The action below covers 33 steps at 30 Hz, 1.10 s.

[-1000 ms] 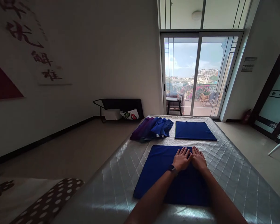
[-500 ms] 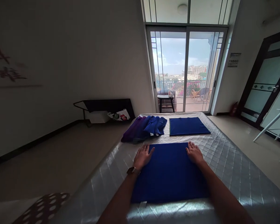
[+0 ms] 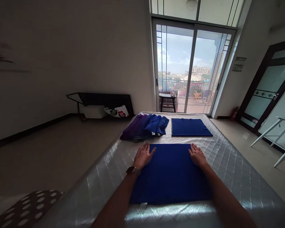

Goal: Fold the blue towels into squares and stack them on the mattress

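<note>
A blue rectangular cloth (image 3: 171, 174) lies flat and smooth on the silvery quilted mattress (image 3: 230, 177), a small white label poking out at its near left edge. My left hand (image 3: 142, 155) rests flat on its far left corner, fingers stretched out, with a watch on the wrist. On the far right corner my right hand (image 3: 197, 154) lies flat too, palm down. Beyond them, a second blue folded cloth (image 3: 191, 127) is laid out at the right. To its left sits a rumpled row of blue and purple cloths (image 3: 144, 126) with small white labels.
A dark low rack (image 3: 104, 99) holding a white box and a printed bag stands by the left wall. Behind the mattress is a glass sliding door (image 3: 174, 66). White table legs (image 3: 267, 133) are at the right, a dotted brown fabric (image 3: 28, 209) at the lower left.
The view has tilted and shifted slightly. Both hands stay flat on the far corners of the blue cloth, which looks unchanged.
</note>
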Available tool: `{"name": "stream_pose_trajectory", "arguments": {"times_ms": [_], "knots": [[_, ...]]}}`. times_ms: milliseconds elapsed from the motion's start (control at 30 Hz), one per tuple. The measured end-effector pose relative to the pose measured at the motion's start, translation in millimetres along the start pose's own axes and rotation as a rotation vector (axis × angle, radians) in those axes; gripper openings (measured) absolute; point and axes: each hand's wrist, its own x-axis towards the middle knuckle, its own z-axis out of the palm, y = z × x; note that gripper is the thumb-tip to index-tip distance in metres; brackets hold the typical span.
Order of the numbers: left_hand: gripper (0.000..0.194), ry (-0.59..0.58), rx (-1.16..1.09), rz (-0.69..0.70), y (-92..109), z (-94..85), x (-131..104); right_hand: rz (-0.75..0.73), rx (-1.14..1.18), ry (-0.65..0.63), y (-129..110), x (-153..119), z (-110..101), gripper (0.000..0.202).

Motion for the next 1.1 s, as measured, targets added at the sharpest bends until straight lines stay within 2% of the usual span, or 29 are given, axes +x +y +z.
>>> {"name": "stream_pose_trajectory", "arguments": {"times_ms": [300,500,733,867,933,1000,1100], "knots": [[0.084,0.026,0.012,0.019,-4.3,2.6,1.0,-0.006,0.007,0.041,4.2,7.1,10.3,0.063],[0.068,0.06,0.034,0.06,-6.7,5.0,0.1,-0.019,0.032,0.048,3.2,4.1,8.3,0.062],[0.077,-0.064,0.071,0.02,1.3,-9.9,-3.0,0.006,0.054,0.021,-1.9,0.9,1.8,0.062],[0.084,-0.118,0.127,-0.037,7.1,-22.1,4.6,0.013,0.084,0.032,-4.4,-0.7,0.1,0.062],[0.083,-0.087,0.162,-0.062,20.6,-25.3,10.6,0.01,0.104,0.038,-5.1,-1.2,0.1,0.063],[0.081,-0.031,0.159,0.016,47.5,-22.5,14.1,0.005,0.123,0.041,-5.1,-1.1,0.8,0.063],[0.071,0.047,0.062,0.388,108.1,-2.6,10.3,-0.002,0.134,0.045,-3.2,0.3,3.1,0.063]]}}
